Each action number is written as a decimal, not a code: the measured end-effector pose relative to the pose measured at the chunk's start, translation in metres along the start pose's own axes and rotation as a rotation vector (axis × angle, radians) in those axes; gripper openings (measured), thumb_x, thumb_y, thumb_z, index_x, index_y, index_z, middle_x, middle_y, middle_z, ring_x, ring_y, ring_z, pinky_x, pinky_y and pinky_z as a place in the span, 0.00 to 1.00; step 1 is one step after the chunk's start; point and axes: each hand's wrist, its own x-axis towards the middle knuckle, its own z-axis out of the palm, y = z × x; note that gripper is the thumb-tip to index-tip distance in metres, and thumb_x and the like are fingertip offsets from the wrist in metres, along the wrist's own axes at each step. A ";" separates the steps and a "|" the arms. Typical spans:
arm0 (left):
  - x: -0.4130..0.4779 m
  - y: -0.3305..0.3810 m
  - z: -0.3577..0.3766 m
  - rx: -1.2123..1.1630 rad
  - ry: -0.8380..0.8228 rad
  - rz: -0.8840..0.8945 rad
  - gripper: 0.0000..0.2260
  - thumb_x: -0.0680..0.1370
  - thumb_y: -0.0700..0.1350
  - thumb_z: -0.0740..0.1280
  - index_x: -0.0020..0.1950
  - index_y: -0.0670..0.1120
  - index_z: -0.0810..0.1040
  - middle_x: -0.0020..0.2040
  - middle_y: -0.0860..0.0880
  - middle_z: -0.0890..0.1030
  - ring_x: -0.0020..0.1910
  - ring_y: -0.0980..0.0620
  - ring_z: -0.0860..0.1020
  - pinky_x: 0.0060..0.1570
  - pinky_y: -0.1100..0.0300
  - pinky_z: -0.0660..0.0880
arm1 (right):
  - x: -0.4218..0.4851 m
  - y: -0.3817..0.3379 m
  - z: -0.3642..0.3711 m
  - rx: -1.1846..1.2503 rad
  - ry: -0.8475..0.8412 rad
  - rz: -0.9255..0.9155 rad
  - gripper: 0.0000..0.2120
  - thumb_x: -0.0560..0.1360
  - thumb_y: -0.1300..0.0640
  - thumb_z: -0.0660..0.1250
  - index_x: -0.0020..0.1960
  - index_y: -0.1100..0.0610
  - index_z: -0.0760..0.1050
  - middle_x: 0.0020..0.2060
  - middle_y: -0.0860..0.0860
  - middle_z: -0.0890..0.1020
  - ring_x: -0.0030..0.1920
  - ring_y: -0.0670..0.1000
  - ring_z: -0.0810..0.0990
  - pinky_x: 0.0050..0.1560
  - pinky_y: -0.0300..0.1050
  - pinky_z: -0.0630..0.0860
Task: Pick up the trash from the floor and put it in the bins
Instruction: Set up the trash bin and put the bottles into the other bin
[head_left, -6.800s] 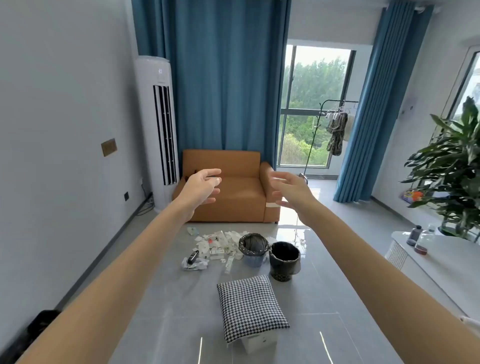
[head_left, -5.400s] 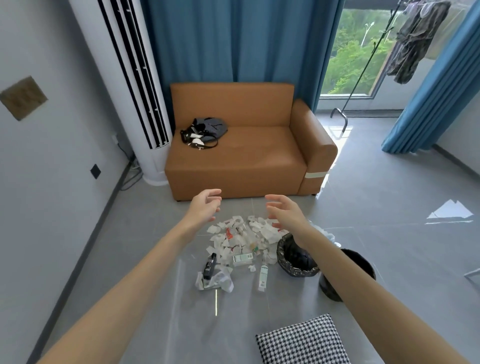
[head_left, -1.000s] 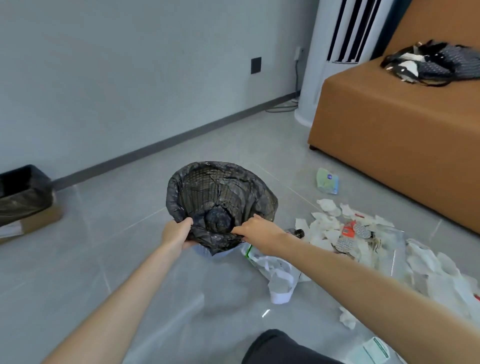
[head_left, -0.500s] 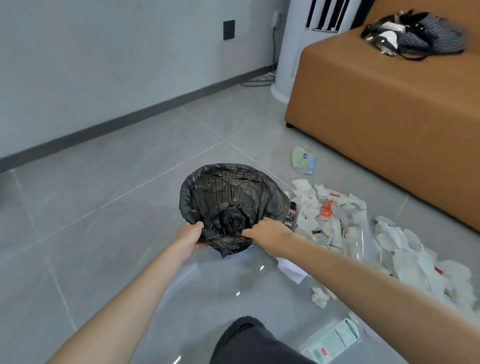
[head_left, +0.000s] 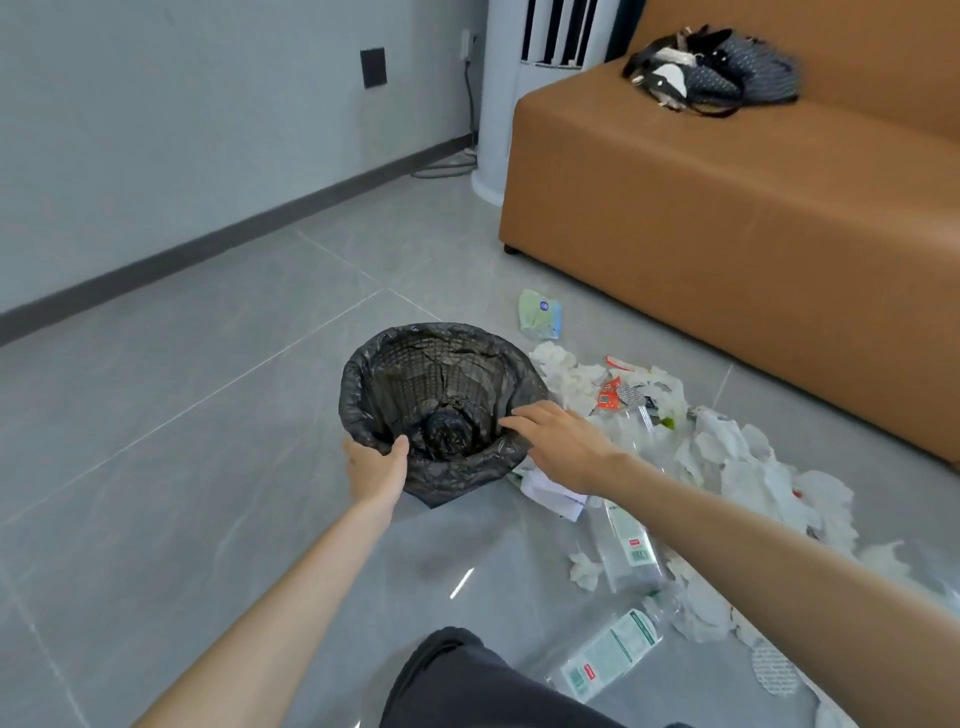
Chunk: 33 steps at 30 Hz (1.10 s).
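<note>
The grey tiled floor (head_left: 156, 415) is running up to an orange sofa (head_left: 727, 208), and crumpled trash (head_left: 737, 467) is lying scattered in front of it, just beside a black-lined bin (head_left: 441, 374) that is standing on the tiles. The left hand (head_left: 376, 465) is gripping the bin's near rim with its thumb curled inside. The right hand (head_left: 563, 441) is reaching over the rim's right side with its fingers straight and loosely spread, holding nothing.

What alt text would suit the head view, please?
A person's left hand grips the rim of a bag-lined wastebasket on a tiled floor, right hand open at its rim. Crumpled tissues and plastic bottles lie beside an orange sofa.
</note>
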 end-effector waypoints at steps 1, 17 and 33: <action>-0.004 0.004 -0.002 0.027 0.029 0.066 0.35 0.77 0.48 0.65 0.77 0.42 0.48 0.75 0.41 0.60 0.73 0.42 0.62 0.71 0.48 0.61 | -0.005 0.002 -0.008 0.010 0.017 0.021 0.28 0.78 0.64 0.57 0.76 0.50 0.57 0.72 0.48 0.64 0.72 0.52 0.60 0.69 0.47 0.63; -0.076 0.080 0.111 0.597 -0.300 0.662 0.20 0.80 0.45 0.58 0.72 0.49 0.63 0.69 0.45 0.68 0.66 0.44 0.69 0.58 0.51 0.69 | -0.094 0.099 0.007 0.140 -0.073 0.527 0.22 0.77 0.62 0.58 0.70 0.50 0.67 0.66 0.52 0.74 0.63 0.55 0.75 0.53 0.48 0.75; -0.015 0.032 0.156 1.032 -0.053 0.897 0.31 0.79 0.35 0.58 0.78 0.44 0.46 0.79 0.51 0.46 0.66 0.45 0.70 0.47 0.54 0.74 | -0.068 0.131 0.172 0.626 0.040 1.074 0.29 0.77 0.52 0.58 0.75 0.49 0.50 0.72 0.59 0.62 0.71 0.61 0.60 0.63 0.59 0.66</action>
